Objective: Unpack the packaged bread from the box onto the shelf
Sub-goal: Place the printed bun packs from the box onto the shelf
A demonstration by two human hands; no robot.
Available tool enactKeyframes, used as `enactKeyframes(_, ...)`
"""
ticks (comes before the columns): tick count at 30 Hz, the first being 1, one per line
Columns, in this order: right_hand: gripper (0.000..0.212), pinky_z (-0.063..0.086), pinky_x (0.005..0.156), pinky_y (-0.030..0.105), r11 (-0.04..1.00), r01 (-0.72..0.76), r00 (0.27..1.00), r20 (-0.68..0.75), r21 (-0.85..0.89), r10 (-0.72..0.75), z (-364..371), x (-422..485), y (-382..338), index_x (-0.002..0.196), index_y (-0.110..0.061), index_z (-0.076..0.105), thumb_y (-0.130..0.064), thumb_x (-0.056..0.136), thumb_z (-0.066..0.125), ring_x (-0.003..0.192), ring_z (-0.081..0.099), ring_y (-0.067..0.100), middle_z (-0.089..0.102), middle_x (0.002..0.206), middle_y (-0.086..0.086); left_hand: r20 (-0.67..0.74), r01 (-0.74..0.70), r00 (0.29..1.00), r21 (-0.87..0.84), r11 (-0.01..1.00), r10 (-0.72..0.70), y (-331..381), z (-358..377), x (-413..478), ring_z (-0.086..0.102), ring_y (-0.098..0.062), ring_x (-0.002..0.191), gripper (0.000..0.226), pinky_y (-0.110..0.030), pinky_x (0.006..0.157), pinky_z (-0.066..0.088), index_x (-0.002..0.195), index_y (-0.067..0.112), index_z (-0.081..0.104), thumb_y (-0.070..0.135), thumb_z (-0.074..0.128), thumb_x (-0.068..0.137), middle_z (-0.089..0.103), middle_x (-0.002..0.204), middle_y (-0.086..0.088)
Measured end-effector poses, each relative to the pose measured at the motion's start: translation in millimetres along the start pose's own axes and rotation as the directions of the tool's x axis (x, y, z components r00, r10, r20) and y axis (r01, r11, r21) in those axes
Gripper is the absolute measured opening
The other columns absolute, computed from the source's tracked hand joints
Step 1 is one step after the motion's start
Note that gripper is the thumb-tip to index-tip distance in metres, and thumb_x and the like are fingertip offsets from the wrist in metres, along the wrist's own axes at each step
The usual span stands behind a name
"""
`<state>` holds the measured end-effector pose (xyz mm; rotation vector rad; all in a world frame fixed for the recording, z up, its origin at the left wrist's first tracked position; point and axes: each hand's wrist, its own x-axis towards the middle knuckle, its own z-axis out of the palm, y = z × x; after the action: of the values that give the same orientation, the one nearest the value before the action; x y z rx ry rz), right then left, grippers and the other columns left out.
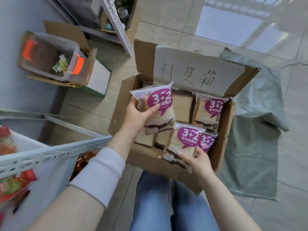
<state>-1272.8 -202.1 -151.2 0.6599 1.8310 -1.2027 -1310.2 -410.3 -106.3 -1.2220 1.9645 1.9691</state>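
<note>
Cardboard box [119,104] sits open on the floor by the person's knees, with a white paper sign [196,70] on its far flap. It is nearly full of bread packs [208,109], some with the purple side up and some with the plain side up.

To the left of the box is the shelf [55,154], a white metal one. Red snack bags [15,185] lie on it, but I see none of this bread there, so the job looks close to its start.

To the right of the box a green sack [258,130] lies flat on the floor. Far to the left of the box, a clear plastic bin [41,47] with orange clips holds small packets [60,64]. Past the box's far side, a brown carton [133,19] holds bottles [123,12].

The step now is taking bread out, two packs at once. The lifted pack [158,105] is up above the left side of the box. The left hand [138,114] holds it, with the thumb across its front and the fingers curled behind. The near pack [185,144] is at the near side of the box, tipped up. The right hand [200,162] pinches its bottom edge.

Next, I think both packs must go up over the box wall and left to the shelf. Bread is soft, so a gentle hold is best.
</note>
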Motion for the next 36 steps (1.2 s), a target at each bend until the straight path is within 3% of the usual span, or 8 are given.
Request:
enactKeyframes(3, 0.022, 0.052, 0.087, 0.042, 0.995, 0.095, 0.993, 0.075, -0.006, -0.094, -16.2, -53.8, -6.7, 0.086, -0.026, 0.058, -0.017, 0.076, 0.074, 0.089, 0.065, 0.021, 0.069, 0.098, 0.004, -0.090, -0.043, 0.995, -0.097, 0.994, 0.034, 15.5, -34.5, -68.0, 0.060, -0.018, 0.111, 0.041, -0.036, 0.086, 0.054, 0.103, 0.036, 0.055, 0.039, 0.077, 0.069, 0.064, 0.120, 0.002)
enactKeyframes(6, 0.016, 0.051, 0.070, 0.042, 0.986, 0.165, 0.962, 0.222, -0.007, -0.159, -30.2, -121.4, -9.7, 0.091, -0.019, 0.056, -0.015, 0.082, 0.068, 0.073, 0.069, 0.020, 0.070, 0.090, 0.006, -0.234, -0.150, 0.967, -0.228, 0.962, 0.095, 31.4, -71.3, -153.7, 0.065, -0.013, 0.098, 0.029, -0.024, 0.070, 0.055, 0.104, 0.026, 0.056, 0.024, 0.070, 0.078, 0.067, 0.109, 0.001)
enactKeyframes(11, 0.013, 0.052, 0.048, 0.021, 0.951, 0.309, 0.844, 0.464, -0.011, -0.269, -32.5, -240.6, -11.5, 0.085, -0.015, 0.053, -0.004, 0.087, 0.059, 0.059, 0.066, 0.012, 0.068, 0.070, 0.002, -0.424, -0.336, 0.880, -0.233, 0.912, 0.216, 63.5, -146.2, -310.7, 0.067, -0.007, 0.085, 0.020, -0.021, 0.076, 0.055, 0.096, 0.017, 0.059, 0.013, 0.069, 0.079, 0.068, 0.094, 0.005)
enactKeyframes(16, 0.024, 0.054, 0.073, 0.029, 0.863, 0.504, 0.681, 0.628, -0.029, -0.377, 6.9, -355.7, -13.5, 0.098, -0.014, 0.057, 0.003, 0.081, 0.062, 0.084, 0.066, 0.019, 0.071, 0.090, 0.004, -0.612, -0.496, 0.735, -0.196, 0.846, 0.290, 84.6, -230.8, -446.4, 0.068, -0.007, 0.084, 0.021, -0.028, 0.081, 0.053, 0.085, 0.024, 0.062, 0.025, 0.073, 0.068, 0.071, 0.085, 0.011)
enactKeyframes(20, 0.034, 0.057, 0.077, 0.026, 0.763, 0.646, 0.522, 0.721, 0.014, -0.456, 67.2, -430.2, -22.7, 0.102, -0.014, 0.063, 0.007, 0.075, 0.067, 0.088, 0.070, 0.016, 0.075, 0.094, 0.003, -0.739, -0.591, 0.596, -0.140, 0.794, 0.313, 90.6, -305.7, -516.8, 0.068, -0.010, 0.087, 0.027, -0.028, 0.078, 0.055, 0.091, 0.023, 0.061, 0.027, 0.074, 0.067, 0.070, 0.092, 0.006)
enactKeyframes(24, 0.024, 0.051, 0.058, 0.011, 0.634, 0.772, 0.389, 0.757, 0.043, -0.525, 151.4, -487.1, -43.8, 0.093, -0.010, 0.065, 0.004, 0.074, 0.069, 0.068, 0.069, 0.001, 0.073, 0.080, -0.004, -0.819, -0.619, 0.482, -0.068, 0.782, 0.311, 80.9, -391.5, -560.7, 0.067, -0.012, 0.092, 0.023, -0.027, 0.076, 0.055, 0.095, 0.023, 0.058, 0.021, 0.072, 0.076, 0.068, 0.097, 0.004)
enactKeyframes(28, 0.024, 0.053, 0.057, 0.013, 0.576, 0.814, 0.327, 0.756, 0.079, -0.566, 246.1, -525.0, -61.5, 0.097, -0.002, 0.065, 0.007, 0.074, 0.068, 0.068, 0.070, 0.005, 0.073, 0.081, 0.000, -0.874, -0.627, 0.394, -0.029, 0.779, 0.284, 58.9, -480.1, -575.5, 0.067, -0.011, 0.086, 0.022, -0.028, 0.075, 0.054, 0.088, 0.022, 0.058, 0.017, 0.074, 0.074, 0.069, 0.092, 0.003)
enactKeyframes(36, 0.023, 0.055, 0.071, 0.024, 0.478, 0.877, 0.319, 0.701, 0.037, -0.638, 402.8, -541.3, -142.3, 0.090, -0.014, 0.067, -0.005, 0.070, 0.075, 0.076, 0.068, 0.015, 0.073, 0.079, -0.005, -0.881, -0.601, 0.399, -0.043, 0.798, 0.253, 63.7, -613.7, -504.3, 0.066, -0.019, 0.086, 0.021, -0.034, 0.080, 0.055, 0.080, 0.020, 0.058, 0.013, 0.077, 0.073, 0.069, 0.088, 0.001)
